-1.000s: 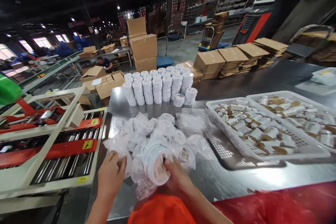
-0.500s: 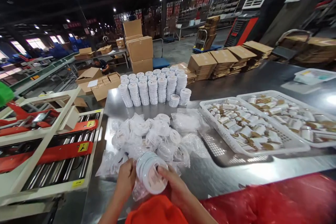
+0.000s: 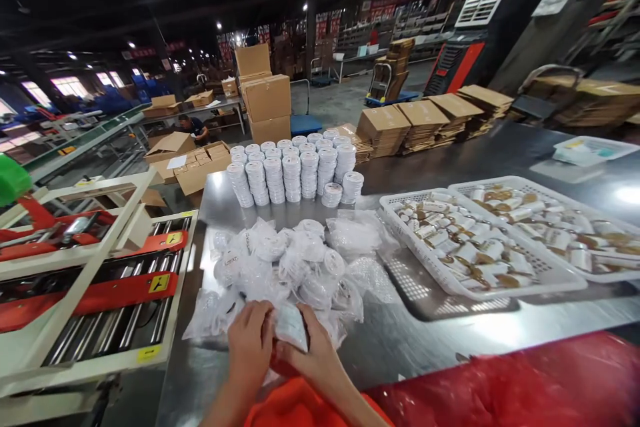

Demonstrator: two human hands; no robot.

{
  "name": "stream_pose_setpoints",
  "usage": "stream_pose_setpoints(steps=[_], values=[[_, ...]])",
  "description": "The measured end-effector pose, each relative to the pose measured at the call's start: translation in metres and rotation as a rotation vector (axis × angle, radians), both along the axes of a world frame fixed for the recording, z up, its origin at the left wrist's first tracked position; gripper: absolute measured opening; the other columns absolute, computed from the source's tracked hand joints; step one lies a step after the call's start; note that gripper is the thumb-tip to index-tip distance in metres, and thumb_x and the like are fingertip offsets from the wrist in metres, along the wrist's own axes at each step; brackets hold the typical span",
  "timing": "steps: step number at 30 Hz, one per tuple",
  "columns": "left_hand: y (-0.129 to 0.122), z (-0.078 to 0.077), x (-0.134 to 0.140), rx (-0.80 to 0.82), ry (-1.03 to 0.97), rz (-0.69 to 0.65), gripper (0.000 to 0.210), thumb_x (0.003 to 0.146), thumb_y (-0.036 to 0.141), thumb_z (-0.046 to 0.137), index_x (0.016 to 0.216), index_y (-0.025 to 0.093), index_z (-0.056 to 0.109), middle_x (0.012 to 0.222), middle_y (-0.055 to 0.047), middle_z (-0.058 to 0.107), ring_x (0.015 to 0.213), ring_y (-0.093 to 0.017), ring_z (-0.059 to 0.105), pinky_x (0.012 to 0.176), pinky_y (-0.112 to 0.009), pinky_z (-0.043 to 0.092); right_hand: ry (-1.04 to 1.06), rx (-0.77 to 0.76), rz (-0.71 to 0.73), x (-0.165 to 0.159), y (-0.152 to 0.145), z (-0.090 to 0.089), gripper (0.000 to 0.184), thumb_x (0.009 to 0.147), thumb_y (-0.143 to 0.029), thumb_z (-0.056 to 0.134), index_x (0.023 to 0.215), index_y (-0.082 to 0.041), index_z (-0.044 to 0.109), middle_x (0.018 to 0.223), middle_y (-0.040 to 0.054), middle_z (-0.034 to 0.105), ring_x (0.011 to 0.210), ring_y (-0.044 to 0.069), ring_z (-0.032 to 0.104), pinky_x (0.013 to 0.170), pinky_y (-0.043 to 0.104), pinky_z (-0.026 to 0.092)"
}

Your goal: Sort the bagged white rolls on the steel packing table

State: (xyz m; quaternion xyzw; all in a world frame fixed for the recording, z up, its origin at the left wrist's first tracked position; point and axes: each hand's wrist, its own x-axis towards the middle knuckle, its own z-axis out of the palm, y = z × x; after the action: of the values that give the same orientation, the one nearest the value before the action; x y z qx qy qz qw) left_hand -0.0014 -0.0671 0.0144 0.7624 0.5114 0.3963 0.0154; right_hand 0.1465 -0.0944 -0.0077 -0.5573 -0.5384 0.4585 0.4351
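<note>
1. Warehouse hall, head view: steel worktop point(image 3: 370, 347) under both hands; roller conveyor point(image 3: 110, 313) off to the left hand's side; a co-worker point(image 3: 195, 128) bent over, well beyond the hands.
2. Left hand point(image 3: 250, 337): one, fingers curled in, closed against the near-left side of a white item point(image 3: 290, 325).
3. Right hand point(image 3: 317, 343): one, thumb and fingers bent around the item's right side, opened only to its width.
4. White item: one, held between the two hands, low over the worktop; partly hidden by fingers. Whether film covers it, I cannot tell.
5. Clear-wrapped bundles point(image 3: 280, 253): one heap, just beyond the hands.
6. White disc stacks point(image 3: 293, 177): several rows, upright, past the heap.
7. White basket point(image 3: 415, 260) of bottles point(image 3: 470, 247): right of the right hand.
8. Step in hand, by my judgement: wrapping or bagging the held piece.
9. Next move, I judge, calls for a steady two-handed grip, pressing any loose wrap snug without squeezing the discs askew.
</note>
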Motion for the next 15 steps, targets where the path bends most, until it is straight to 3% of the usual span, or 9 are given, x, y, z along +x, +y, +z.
stream_pose_setpoints(steps=[6, 10, 13, 15], values=[[-0.006, 0.000, 0.001, 0.065, 0.161, 0.051, 0.026, 0.098, 0.026, 0.037, 0.085, 0.021, 0.058, 0.068, 0.000, 0.068, 0.056, -0.015, 0.065, 0.050, -0.025, 0.045, -0.102, 0.078, -0.103, 0.005, 0.002, -0.015, 0.056, 0.076, -0.033, 0.062, 0.126, -0.019, 0.040, 0.114, 0.0099, 0.065, 0.100, 0.025, 0.064, 0.087, 0.036, 0.051], [-0.009, -0.007, 0.010, 0.274, 0.233, 0.024, 0.033, 0.099, 0.022, 0.028, 0.091, 0.017, 0.060, 0.067, -0.003, 0.067, 0.058, -0.016, 0.063, 0.055, -0.027, 0.047, -0.155, 0.123, -0.191, 0.003, 0.002, -0.037, 0.057, 0.082, -0.039, 0.059, 0.131, -0.018, 0.039, 0.130, 0.0152, 0.058, 0.119, 0.029, 0.057, 0.100, 0.041, 0.047], [-0.003, -0.004, 0.019, 0.359, 0.209, -0.063, 0.034, 0.098, 0.019, 0.027, 0.094, 0.016, 0.061, 0.067, -0.003, 0.065, 0.059, -0.017, 0.060, 0.058, -0.028, 0.046, -0.195, 0.198, -0.126, 0.002, 0.002, -0.040, 0.063, 0.087, -0.041, 0.052, 0.143, -0.017, 0.032, 0.143, 0.0175, 0.047, 0.132, 0.029, 0.046, 0.106, 0.043, 0.043], [0.003, 0.001, 0.024, 0.349, 0.193, -0.074, 0.035, 0.098, 0.020, 0.027, 0.088, 0.017, 0.061, 0.063, -0.001, 0.062, 0.056, -0.017, 0.056, 0.055, -0.029, 0.043, -0.203, 0.255, -0.031, 0.003, 0.002, -0.034, 0.066, 0.090, -0.039, 0.048, 0.148, -0.019, 0.027, 0.142, 0.0170, 0.048, 0.131, 0.028, 0.049, 0.105, 0.043, 0.045]])
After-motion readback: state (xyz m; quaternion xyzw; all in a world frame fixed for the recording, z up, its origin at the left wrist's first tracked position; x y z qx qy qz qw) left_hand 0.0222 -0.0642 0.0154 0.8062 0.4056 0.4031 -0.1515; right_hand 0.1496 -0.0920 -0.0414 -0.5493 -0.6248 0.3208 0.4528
